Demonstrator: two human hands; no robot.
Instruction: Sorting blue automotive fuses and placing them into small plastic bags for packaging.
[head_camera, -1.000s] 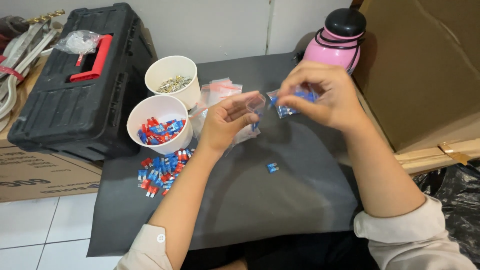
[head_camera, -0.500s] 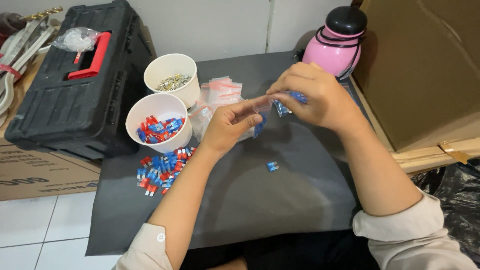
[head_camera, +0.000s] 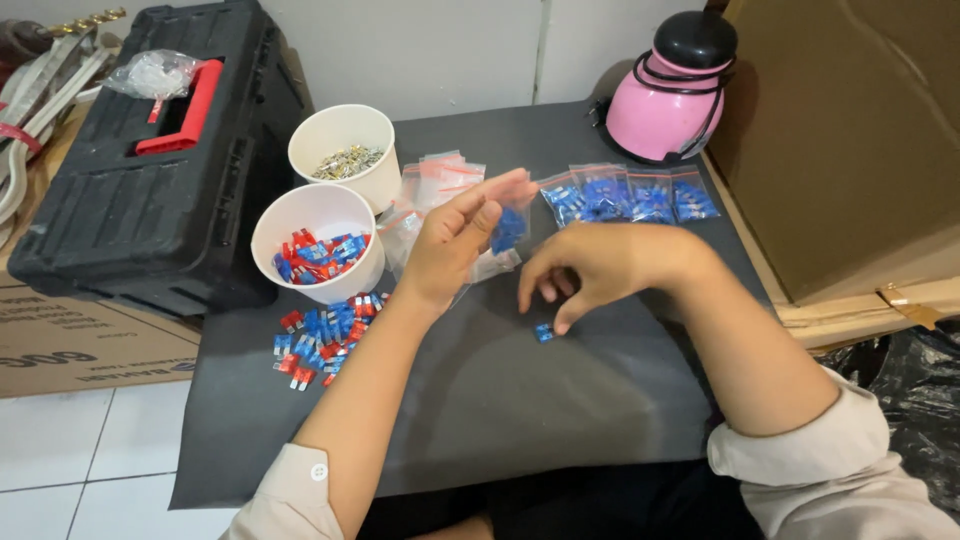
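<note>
Bag (head_camera: 508, 232) of blue pieces pinched upright in left hand (head_camera: 452, 245) (mouth up, keeps contents in). Right hand (head_camera: 590, 270), fingers open, reaching stray blue piece (head_camera: 543, 332) on desk (head_camera: 520, 400).

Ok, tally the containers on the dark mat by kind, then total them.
White paper cups: 2
Filled bags of blue pieces in the row: 4
Pink jug: 1
Total: 7
</note>
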